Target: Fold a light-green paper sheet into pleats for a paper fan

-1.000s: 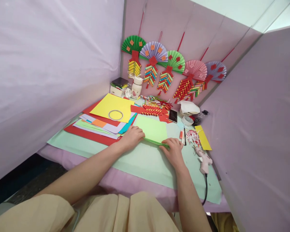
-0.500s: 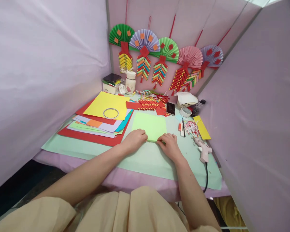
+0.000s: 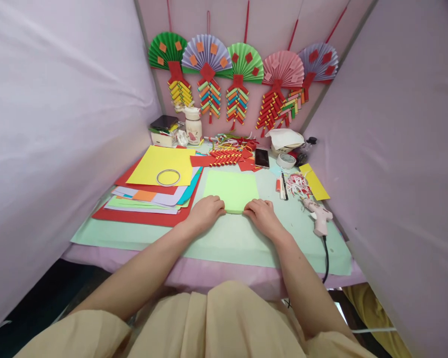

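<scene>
A light green sheet of paper point(image 3: 231, 188) lies flat on the table in front of me, with a narrow strip along its near edge folded over. My left hand point(image 3: 208, 211) pinches the near left corner between thumb and fingers. At the near right corner, my right hand point(image 3: 261, 214) grips the same folded edge, fingers curled. Both hands rest low on the tabletop, a short span of folded edge showing between them.
Coloured paper sheets point(image 3: 145, 219) are stacked at left, topped by a silver ring point(image 3: 168, 171). A glue gun point(image 3: 319, 217) with a cable lies right. Behind are red paper firecrackers point(image 3: 226, 158), a phone point(image 3: 262, 158), tape point(image 3: 285, 160) and a bottle point(image 3: 193, 127); paper fans point(image 3: 245, 62) hang above.
The camera view has shifted slightly. My right hand has settled closer round the near right corner of the green paper; my left hand stays at its corner.
</scene>
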{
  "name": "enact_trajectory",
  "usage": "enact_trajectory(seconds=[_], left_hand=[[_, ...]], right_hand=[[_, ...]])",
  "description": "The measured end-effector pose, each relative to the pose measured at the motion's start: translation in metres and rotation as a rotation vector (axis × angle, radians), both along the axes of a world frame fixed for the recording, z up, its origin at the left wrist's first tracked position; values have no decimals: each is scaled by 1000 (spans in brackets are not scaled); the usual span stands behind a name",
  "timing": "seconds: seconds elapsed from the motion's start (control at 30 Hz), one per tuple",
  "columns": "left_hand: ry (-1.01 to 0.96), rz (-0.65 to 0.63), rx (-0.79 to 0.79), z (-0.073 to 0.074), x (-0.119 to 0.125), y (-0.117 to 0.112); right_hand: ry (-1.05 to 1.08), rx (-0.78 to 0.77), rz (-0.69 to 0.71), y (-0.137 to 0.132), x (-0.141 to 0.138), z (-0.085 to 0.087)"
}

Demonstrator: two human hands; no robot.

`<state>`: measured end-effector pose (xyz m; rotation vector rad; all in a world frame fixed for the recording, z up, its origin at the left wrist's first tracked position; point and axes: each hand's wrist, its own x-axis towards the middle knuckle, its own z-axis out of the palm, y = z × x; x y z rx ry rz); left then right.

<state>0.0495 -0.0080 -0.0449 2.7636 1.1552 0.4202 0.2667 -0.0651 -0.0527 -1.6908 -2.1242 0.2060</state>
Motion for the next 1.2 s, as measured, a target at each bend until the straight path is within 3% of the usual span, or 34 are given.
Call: enact_trajectory(seconds=[0.53, 1.03, 1.2], left_hand=[[-15, 131, -193, 5, -21, 17], [50, 208, -117, -1, -23, 21], [85, 260, -84, 3, -21, 18]], right_hand=[[71, -125, -117, 1, 6, 2], [47, -196, -316, 3, 14, -4], [62, -220, -375, 3, 16, -3]])
